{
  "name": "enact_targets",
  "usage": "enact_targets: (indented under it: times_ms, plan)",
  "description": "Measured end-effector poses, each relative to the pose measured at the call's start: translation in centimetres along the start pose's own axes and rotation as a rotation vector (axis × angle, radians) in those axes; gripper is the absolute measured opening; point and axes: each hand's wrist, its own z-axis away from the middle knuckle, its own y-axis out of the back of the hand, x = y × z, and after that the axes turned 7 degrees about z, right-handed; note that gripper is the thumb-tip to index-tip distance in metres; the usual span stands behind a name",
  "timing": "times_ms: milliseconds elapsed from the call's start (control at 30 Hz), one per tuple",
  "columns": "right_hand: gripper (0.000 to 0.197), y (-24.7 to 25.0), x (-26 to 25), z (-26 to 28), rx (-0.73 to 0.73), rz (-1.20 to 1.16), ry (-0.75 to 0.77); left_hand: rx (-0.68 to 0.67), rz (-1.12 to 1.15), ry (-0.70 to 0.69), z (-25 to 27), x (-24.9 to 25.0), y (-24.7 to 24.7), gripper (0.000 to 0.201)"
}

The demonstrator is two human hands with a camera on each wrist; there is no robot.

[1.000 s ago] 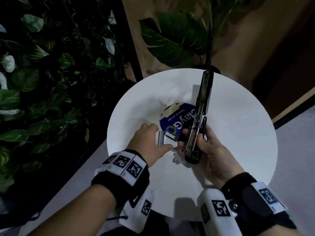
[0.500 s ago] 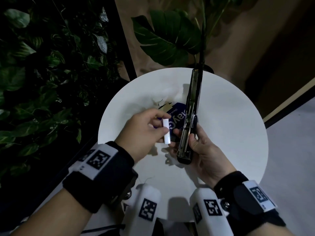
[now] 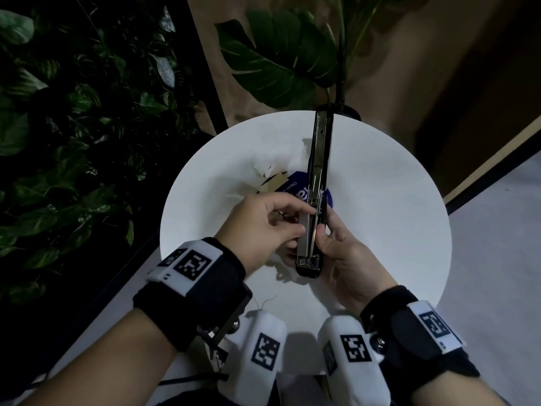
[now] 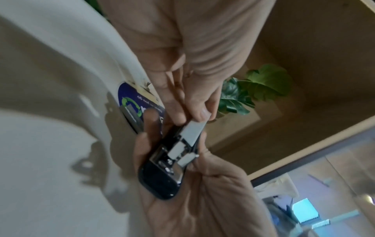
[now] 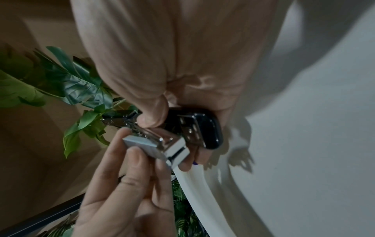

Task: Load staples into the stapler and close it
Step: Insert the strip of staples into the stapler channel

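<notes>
Stapler (image 3: 314, 218), swung fully open, cradled above the round white table (image 3: 395, 230) in right hand (image 3: 345, 253), fingers curled under the base, thumb on the rail, probably to steady the open channel. Staple strip (image 3: 305, 230) pinched between left hand (image 3: 263, 227) thumb and fingertips (image 5: 129, 154), laid alongside the channel, not yet seated. Blue printed packet (image 4: 140, 102) and torn paper scraps (image 3: 263, 174) beneath; potted plant (image 3: 281, 60) beyond the rim, nothing obstructing.

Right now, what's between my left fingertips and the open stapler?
A strip of staples: the left hand pinches it against the stapler held in the right hand. Both wrist views show no gap.
</notes>
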Motion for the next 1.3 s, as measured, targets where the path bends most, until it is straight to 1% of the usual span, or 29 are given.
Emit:
enact_targets:
  times_ms: [133, 300, 400, 533, 633, 700, 800, 933, 1000, 1067, 1133, 1300]
  plan:
    - [0.047, 0.0, 0.0, 0.0, 0.004, -0.012, 0.01, 0.023, -0.148, -0.043, -0.2, 0.3, -0.3, 0.028]
    - [0.048, 0.1, -0.1, 0.1, 0.006, 0.009, 0.003, 0.074, -0.158, -0.029, -0.3, 0.4, -0.4, 0.026]
    - [0.048, 0.2, -0.1, 0.0, 0.009, 0.021, -0.006, 0.045, -0.054, 0.024, -0.3, 0.6, -0.1, 0.034]
    - [0.05, 0.4, 0.0, 0.0, -0.008, 0.026, -0.002, 0.055, 0.068, 0.05, -0.4, 1.0, 0.3, 0.034]
    - [0.054, 0.4, 0.2, -0.1, -0.01, -0.003, 0.006, 0.069, 0.081, 0.059, -0.5, 0.6, 0.2, 0.034]
    - [0.052, 0.4, 0.2, -0.3, -0.013, -0.012, 0.017, 0.072, 0.051, 0.065, -0.3, 0.3, 0.0, 0.029]
    - [0.047, 0.4, 0.3, -0.3, -0.016, -0.011, 0.02, 0.089, -0.041, 0.025, -0.1, 0.1, -0.3, 0.022]
    - [0.044, 0.5, 0.3, -0.1, -0.036, -0.031, 0.016, 0.078, -0.265, -0.07, -0.1, 0.5, -0.4, 0.022]
    - [0.043, 0.4, 0.3, -0.1, -0.034, -0.03, 0.012, 0.072, -0.301, -0.057, -0.2, 0.7, -0.4, 0.02]
    - [0.044, 0.3, 0.2, -0.1, -0.027, -0.029, 0.011, 0.065, -0.27, -0.008, -0.4, 0.8, -0.1, 0.016]
    - [0.045, 0.2, 0.2, -0.1, -0.031, -0.038, 0.018, 0.031, -0.205, 0.044, -0.6, 1.0, 0.3, 0.013]
    - [0.042, 0.0, 0.0, 0.1, -0.03, -0.032, 0.019, 0.03, -0.157, 0.048, -1.0, 1.5, 1.0, 0.013]
